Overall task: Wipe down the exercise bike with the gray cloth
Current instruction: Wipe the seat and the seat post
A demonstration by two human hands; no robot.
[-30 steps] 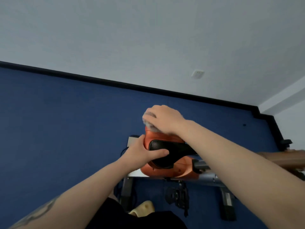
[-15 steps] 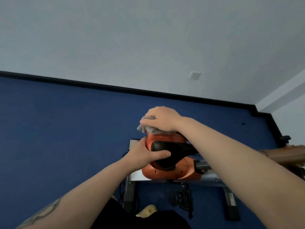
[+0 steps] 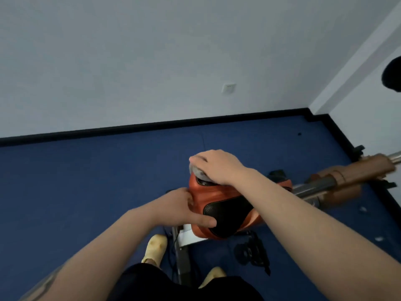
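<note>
right hand (image 3: 217, 167) presses gray cloth (image 3: 198, 171) | left hand (image 3: 184, 208) grips seat (image 3: 225, 210)

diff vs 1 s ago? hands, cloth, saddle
The view swung, bringing the handlebar further into frame. The right hand presses the gray cloth on the far end of the saddle as before; little of the cloth shows. The left hand still grips the saddle's side. Nothing let go.

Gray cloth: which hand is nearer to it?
Right. The right hand presses flat on the gray cloth atop the orange saddle; the left hand grips the saddle's side below, apart from the cloth.
</note>
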